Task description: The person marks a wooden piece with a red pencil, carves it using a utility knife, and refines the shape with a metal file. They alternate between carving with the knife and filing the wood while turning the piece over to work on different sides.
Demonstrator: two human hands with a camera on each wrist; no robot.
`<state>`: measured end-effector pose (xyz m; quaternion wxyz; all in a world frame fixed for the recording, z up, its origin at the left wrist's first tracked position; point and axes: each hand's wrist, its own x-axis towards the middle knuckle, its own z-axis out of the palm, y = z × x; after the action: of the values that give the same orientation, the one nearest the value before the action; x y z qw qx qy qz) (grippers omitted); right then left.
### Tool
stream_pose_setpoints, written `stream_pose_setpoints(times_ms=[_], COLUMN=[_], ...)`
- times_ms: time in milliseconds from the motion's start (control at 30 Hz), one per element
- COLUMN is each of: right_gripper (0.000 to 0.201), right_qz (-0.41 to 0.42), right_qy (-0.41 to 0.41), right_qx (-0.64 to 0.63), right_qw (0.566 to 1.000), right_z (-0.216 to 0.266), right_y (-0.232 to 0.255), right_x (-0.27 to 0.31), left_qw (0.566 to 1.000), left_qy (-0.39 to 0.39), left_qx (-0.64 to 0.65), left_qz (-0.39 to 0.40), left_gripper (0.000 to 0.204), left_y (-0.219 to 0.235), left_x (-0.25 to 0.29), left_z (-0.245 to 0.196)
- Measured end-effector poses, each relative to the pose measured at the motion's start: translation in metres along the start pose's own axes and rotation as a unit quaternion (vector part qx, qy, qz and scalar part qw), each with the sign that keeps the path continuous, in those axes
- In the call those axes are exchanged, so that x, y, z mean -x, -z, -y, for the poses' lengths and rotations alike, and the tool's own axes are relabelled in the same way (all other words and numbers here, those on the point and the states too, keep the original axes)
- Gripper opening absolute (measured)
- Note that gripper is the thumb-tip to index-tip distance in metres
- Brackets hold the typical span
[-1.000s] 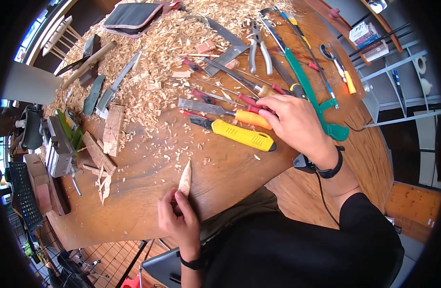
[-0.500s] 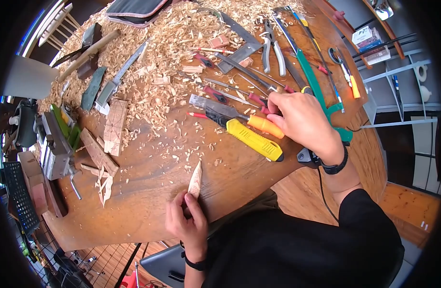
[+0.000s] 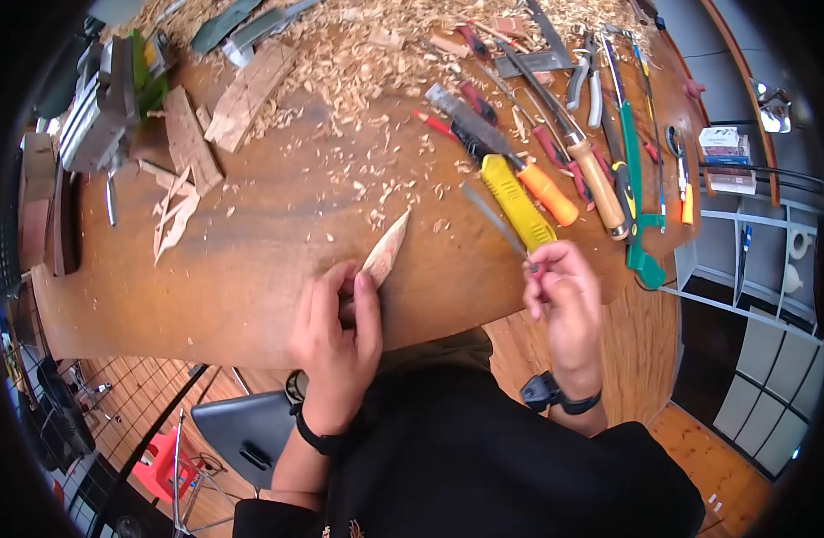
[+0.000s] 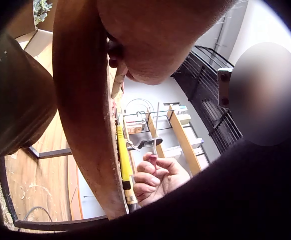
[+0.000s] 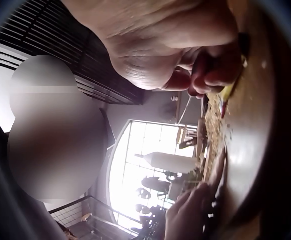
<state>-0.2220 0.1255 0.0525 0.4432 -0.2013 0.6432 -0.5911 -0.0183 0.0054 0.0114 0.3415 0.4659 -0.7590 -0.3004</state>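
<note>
My left hand pinches the pale, pointed wooden piece at its wide end, low over the table's front edge, tip pointing away. To its right, my right hand grips a thin-bladed tool by its red handle, the blade slanting up and left. In the left wrist view the right hand has its fingers curled round the dark red handle, the slim shaft upright. The yellow cutter lies just beyond that hand, beside an orange-handled chisel.
Wood shavings cover the far part of the table. A wooden-handled tool, pliers and a green-handled saw lie at right. Wood offcuts and a metal vise stand at left.
My right hand has drawn back from the tools to the table's front edge, lifting the red-handled tool. My left hand keeps its pinch on the wooden piece. The head view has shifted.
</note>
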Motion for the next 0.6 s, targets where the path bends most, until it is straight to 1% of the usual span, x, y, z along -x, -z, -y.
stream_pose_setpoints(times_ms=[33,67,133,167,233,267,300,333,367,400,433,467,500,533,567,600], right_gripper=[0.015,0.017,0.018,0.02,0.018,0.017,0.017,0.019,0.026,0.026,0.034,0.044,0.044,0.048,0.053,0.053], right_qz=[-0.004,-0.032,-0.016,-0.009,-0.007,-0.007,-0.008,-0.009,-0.01,-0.007,0.016,0.04,0.042,0.05,0.057,0.06], right_qy=[-0.027,-0.018,0.022,0.039,0.082,0.106,0.108,0.169,0.228,0.23,0.255,0.278,0.276,0.263,0.25,0.25], right_qx=[0.02,0.061,0.156,0.187,0.245,0.273,0.277,0.314,0.351,0.356,0.392,0.426,0.433,0.449,0.464,0.47], right_qw=[0.999,0.997,0.987,0.982,0.966,0.956,0.955,0.934,0.908,0.906,0.884,0.86,0.857,0.853,0.848,0.845], right_z=[-0.008,-0.019,-0.029,-0.032,-0.038,-0.039,-0.041,-0.044,-0.046,-0.046,-0.046,-0.046,-0.045,-0.042,-0.039,-0.04], right_y=[-0.009,-0.019,-0.031,-0.035,-0.042,-0.046,-0.049,-0.051,-0.053,-0.052,-0.05,-0.049,-0.051,-0.054,-0.056,-0.057], right_x=[0.007,0.012,0.019,0.021,0.025,0.026,0.026,0.024,0.022,0.019,0.017,0.017,0.019,0.02,0.021,0.021], left_qw=[1.0,1.0,1.0,1.0,0.997,0.997,0.995,0.991,0.992,0.989,0.987,0.988,0.987,0.985,0.984,0.985], left_qy=[0.022,0.024,-0.009,-0.009,-0.045,-0.045,-0.075,-0.103,-0.101,-0.115,-0.128,-0.123,-0.129,-0.135,-0.13,-0.127], left_qx=[0.011,0.013,-0.016,-0.014,-0.062,-0.059,-0.07,-0.081,-0.077,-0.087,-0.098,-0.092,-0.1,-0.107,-0.118,-0.113], left_qz=[0.006,0.007,-0.005,-0.006,-0.012,-0.014,-0.015,-0.017,-0.02,-0.019,-0.016,-0.017,-0.01,-0.004,0.003,0.001], left_gripper=[0.015,0.015,0.02,0.02,0.026,0.026,0.03,0.034,0.034,0.035,0.036,0.036,0.037,0.039,0.038,0.038], left_y=[0.001,0.001,0.002,0.004,0.006,0.007,0.007,0.007,0.007,0.005,0.004,0.003,0.002,0.002,0.002,0.002], left_x=[0.002,0.004,0.005,0.006,0.007,0.007,0.007,0.007,0.006,0.007,0.008,0.008,0.008,0.008,0.009,0.008], left_z=[0.001,0.002,0.004,0.004,0.005,0.006,0.008,0.01,0.012,0.013,0.013,0.014,0.014,0.014,0.013,0.013])
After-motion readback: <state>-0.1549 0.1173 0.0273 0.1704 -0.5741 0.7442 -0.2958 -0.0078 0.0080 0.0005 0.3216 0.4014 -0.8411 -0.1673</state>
